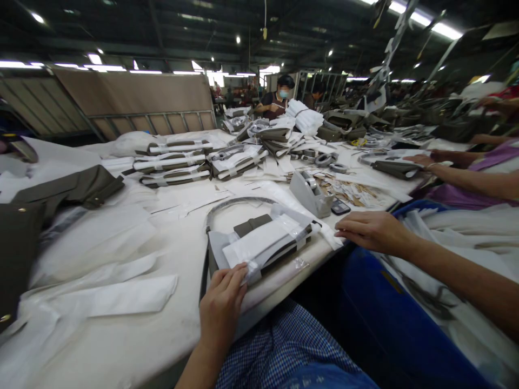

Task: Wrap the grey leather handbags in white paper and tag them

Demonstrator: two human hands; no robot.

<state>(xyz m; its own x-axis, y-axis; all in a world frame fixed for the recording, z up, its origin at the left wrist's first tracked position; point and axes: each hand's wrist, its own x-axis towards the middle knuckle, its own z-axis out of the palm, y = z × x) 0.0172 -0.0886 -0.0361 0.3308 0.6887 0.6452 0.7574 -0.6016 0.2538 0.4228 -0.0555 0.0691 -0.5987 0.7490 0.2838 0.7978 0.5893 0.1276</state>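
A dark olive bag [253, 225] lies on the table in front of me, partly covered by white paper and grey sheet, with clear tape across both ends. Its long grey-wrapped strap [227, 203] arcs behind it. My left hand [225, 294] grips the bag's near left corner at the taped end, its thumb partly hidden. To the right, my right hand [371, 231] has its fingers pressed together beside the end of a white wrapping sheet [330, 236]. Whatever those fingertips pinch is hidden. A grey tape dispenser [310, 194] stands just beyond, beside a small dark device [339, 207].
Wrapped bags [174, 162] are stacked at the back. White sheets [117, 297] and dark bag pieces [73, 186] lie left. A blue bin [377, 302] full of white material stands at my right. Co-workers sit across and to the right, one person's hand [421, 159] on a bag.
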